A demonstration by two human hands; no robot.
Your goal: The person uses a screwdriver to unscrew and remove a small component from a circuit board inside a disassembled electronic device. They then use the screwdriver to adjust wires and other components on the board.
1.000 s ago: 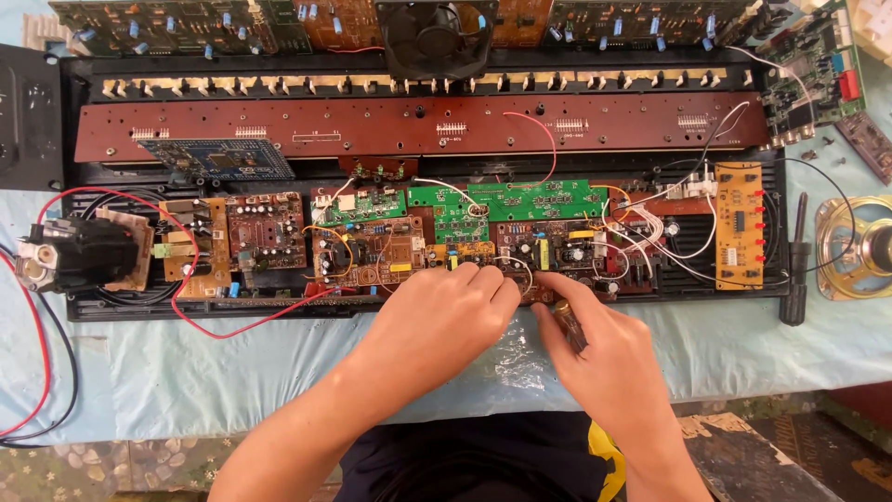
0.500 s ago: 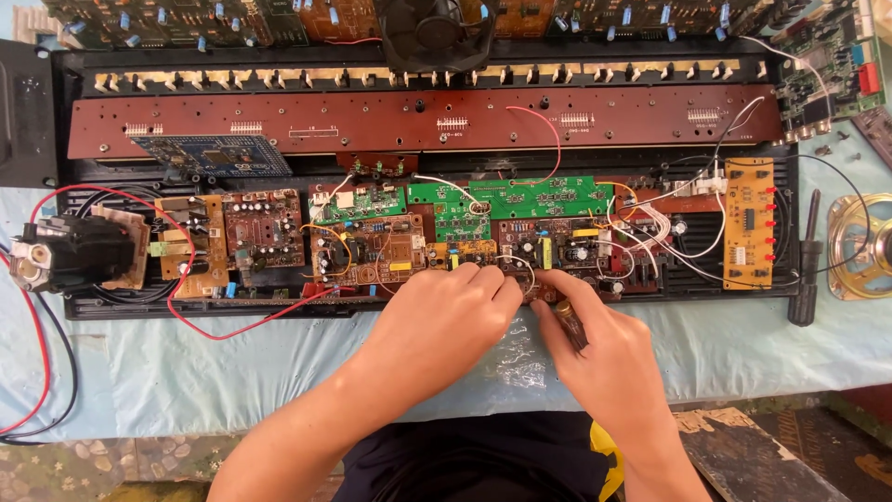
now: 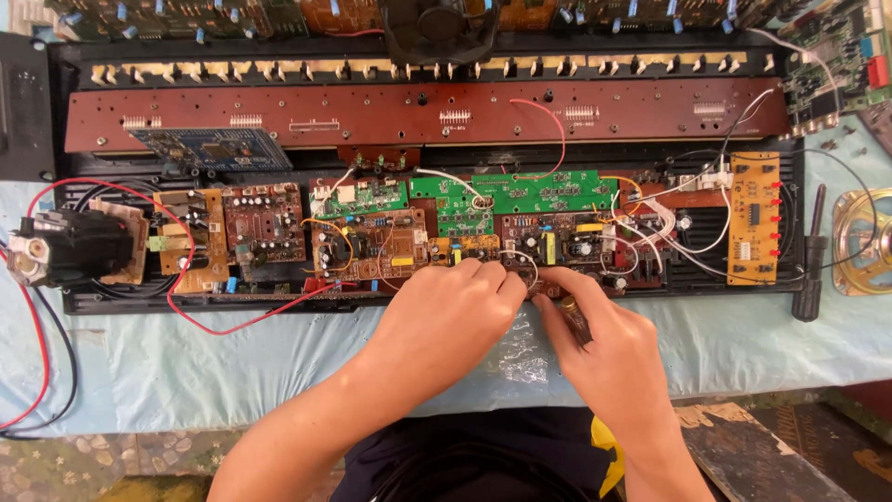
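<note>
Down at the near edge of the open black chassis (image 3: 111, 299), a small brown circuit board (image 3: 520, 270) sits between both sets of fingertips. Left hand (image 3: 446, 321) arches over, fingers curled, pinching the board's edge. Right hand (image 3: 609, 349) is clenched round a thin dark tool (image 3: 574, 316), tip angled at that board. Crinkled clear plastic bag (image 3: 520, 358) lies just beneath.

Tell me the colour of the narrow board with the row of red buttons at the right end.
Yellow-orange board, clearest in the head view.
</note>
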